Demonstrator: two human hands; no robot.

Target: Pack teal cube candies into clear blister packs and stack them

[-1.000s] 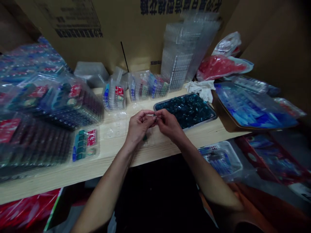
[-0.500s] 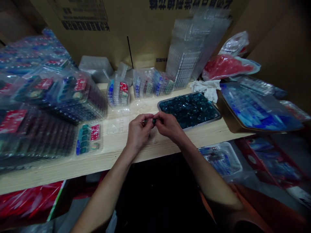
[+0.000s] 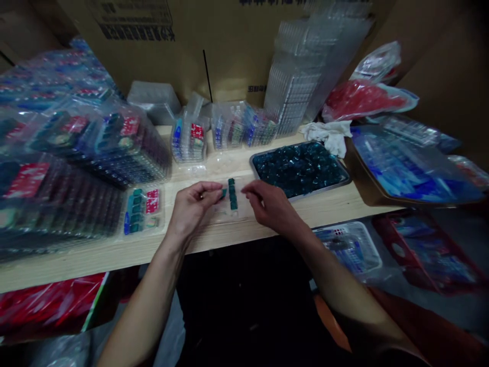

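My left hand point(image 3: 194, 206) pinches a small dark green piece point(image 3: 223, 193) between thumb and fingers. Beside it, a column of dark green pieces point(image 3: 233, 196) lies in a clear plastic tray point(image 3: 221, 215) on the wooden table. To the right of that column is my right hand point(image 3: 267, 204), its fingers curled together; whether anything is between the fingertips is too small to tell. Behind my right hand stands a metal tray point(image 3: 349, 179) full of dark green pieces point(image 3: 301, 165). A filled clear pack point(image 3: 142, 210) with green, red and blue items lies to the left.
Tall stacks of filled packs point(image 3: 69, 199) crowd the left side. At the back stand clear plastic trays point(image 3: 294, 76) and smaller packs point(image 3: 190, 137). A white cloth point(image 3: 330, 135) and a box of blue packets point(image 3: 408, 168) are at the right. A white basket point(image 3: 349, 247) sits below the table edge.
My hands have moved apart, my left hand leftward with a green piece. The clear tray and the green column between them now show. The view has shifted slightly.
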